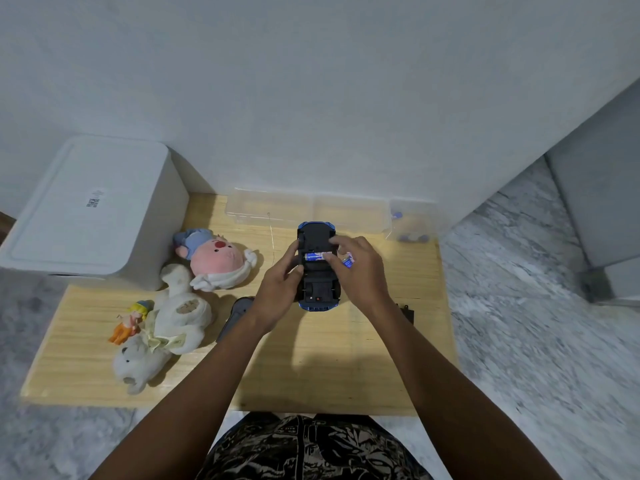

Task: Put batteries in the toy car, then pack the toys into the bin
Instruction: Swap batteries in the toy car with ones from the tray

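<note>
- My left hand (277, 289) grips the left side of the blue plastic toy car (317, 265), which is turned underside up above the light wooden bench (311, 358).
- My right hand (356, 271) presses a blue-labelled cylindrical battery (315, 256) into the open compartment in the black underside; the thumb and forefinger are curled onto it.
- A second blue-labelled battery (348, 261) is tucked under the fingers of my right hand; only its end shows.
- The car's near wheels are partly covered by both hands; whether the car rests on the bench cannot be determined.
- A white rectangular plastic bin with its lid on (93, 209) stands at the far left of the bench.
- A pink plush pig with a blue cap (214, 258), a white plush bear (173, 323) and a small orange-and-yellow figurine (130, 322) lie left of the car.
- A dark grey object (235, 317) lies behind my left forearm, mostly hidden; its identity is unclear.
- A small black part (407, 311) shows beside my right forearm, partly hidden.
- Clear plastic containers (304, 209) line the far edge; their contents are hard to make out.
</note>
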